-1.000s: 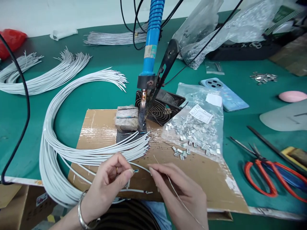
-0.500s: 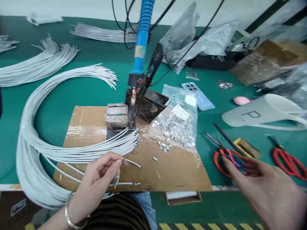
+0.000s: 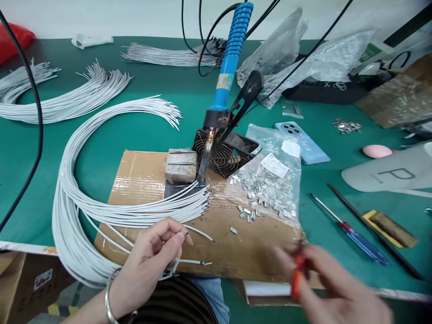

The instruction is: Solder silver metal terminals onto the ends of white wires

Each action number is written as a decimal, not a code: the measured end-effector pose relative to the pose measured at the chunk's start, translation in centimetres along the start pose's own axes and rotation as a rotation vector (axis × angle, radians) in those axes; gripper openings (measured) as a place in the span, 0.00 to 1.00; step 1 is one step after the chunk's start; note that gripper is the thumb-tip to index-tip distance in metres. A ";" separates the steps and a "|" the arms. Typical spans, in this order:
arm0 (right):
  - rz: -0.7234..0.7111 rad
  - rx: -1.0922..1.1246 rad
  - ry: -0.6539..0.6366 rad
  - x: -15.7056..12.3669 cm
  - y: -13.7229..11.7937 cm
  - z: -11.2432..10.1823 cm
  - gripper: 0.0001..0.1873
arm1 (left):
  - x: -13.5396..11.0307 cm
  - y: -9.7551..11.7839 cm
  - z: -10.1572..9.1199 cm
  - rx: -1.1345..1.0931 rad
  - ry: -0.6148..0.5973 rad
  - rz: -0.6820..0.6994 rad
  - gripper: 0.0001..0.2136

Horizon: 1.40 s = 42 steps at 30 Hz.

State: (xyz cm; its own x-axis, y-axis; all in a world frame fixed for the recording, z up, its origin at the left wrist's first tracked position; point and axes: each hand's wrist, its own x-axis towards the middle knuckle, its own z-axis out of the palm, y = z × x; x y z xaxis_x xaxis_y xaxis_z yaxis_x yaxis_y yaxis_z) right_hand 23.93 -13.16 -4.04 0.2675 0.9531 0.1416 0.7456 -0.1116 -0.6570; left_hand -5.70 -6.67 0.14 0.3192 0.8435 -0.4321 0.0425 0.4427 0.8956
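Observation:
My left hand (image 3: 158, 252) is closed, thumb against fingers, at the cardboard's front edge. A white wire (image 3: 199, 231) comes out beside its fingertips. Below the hand, another white wire (image 3: 194, 262) ends in a small metal terminal. My right hand (image 3: 332, 279) is closed around red-handled scissors (image 3: 297, 276), over the cardboard's right front corner; motion blurs the blades. Behind my left hand, a thick bundle of white wires (image 3: 145, 213) curves onto the cardboard sheet (image 3: 256, 252). Small metal terminals (image 3: 249, 215) lie loose by a clear bag (image 3: 270, 157).
A blue-handled soldering iron (image 3: 224, 85) leans over a grey block (image 3: 181, 166) and a black fan (image 3: 222, 153). To the right are a phone (image 3: 303, 139), a screwdriver (image 3: 357, 243), a dark rod (image 3: 371, 229) and a translucent jug (image 3: 388, 168). More wire bundles (image 3: 77, 101) lie behind.
My right hand has picked up the red-handled scissors beside the screwdriver and brought them left toward the cardboard. My left hand keeps its pinch. The view has shifted left.

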 end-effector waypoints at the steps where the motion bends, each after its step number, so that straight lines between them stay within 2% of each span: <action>1: -0.107 0.076 -0.082 -0.4 -2.2 1.1 0.10 | -0.1 0.1 0.0 0.000 -0.003 0.002 0.17; 2: -0.170 0.134 -0.192 -0.6 -4.2 2.3 0.12 | -0.2 0.1 0.0 -0.003 -0.007 0.002 0.17; 4: -0.259 0.149 -0.216 -0.6 -7.2 4.2 0.18 | -0.3 0.1 -0.1 -0.011 -0.016 0.002 0.17; 7: -0.360 0.129 -0.215 -0.1 -9.1 6.1 0.20 | -0.5 -0.1 -0.2 -0.031 -0.025 -0.003 0.17; 10: -0.397 0.147 -0.218 0.1 -9.0 6.8 0.21 | -0.6 -0.3 -0.2 -0.066 -0.036 -0.012 0.18; 18: -0.419 0.145 -0.246 0.1 -8.8 7.0 0.20 | -0.7 -0.2 -0.3 -0.092 -0.042 -0.025 0.19; 32: -0.479 0.111 -0.175 0.3 -8.7 7.2 0.18 | -0.7 -0.7 -0.3 -0.078 -0.027 -0.032 0.18; 38: -0.398 0.152 -0.036 -1.4 -8.1 8.8 0.16 | -0.6 -0.8 0.0 -0.046 -0.019 -0.006 0.17; 42: -0.274 0.234 0.047 -2.7 -9.1 10.2 0.16 | -0.6 -0.2 0.4 0.015 0.009 0.052 0.15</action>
State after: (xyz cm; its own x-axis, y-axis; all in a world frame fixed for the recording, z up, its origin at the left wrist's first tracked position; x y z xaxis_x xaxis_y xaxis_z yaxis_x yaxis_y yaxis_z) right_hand 10.19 -11.83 -6.01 0.1090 0.9239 0.3668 0.6350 0.2192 -0.7408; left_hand -5.48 -7.45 0.26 0.3128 0.8680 -0.3856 0.0402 0.3935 0.9184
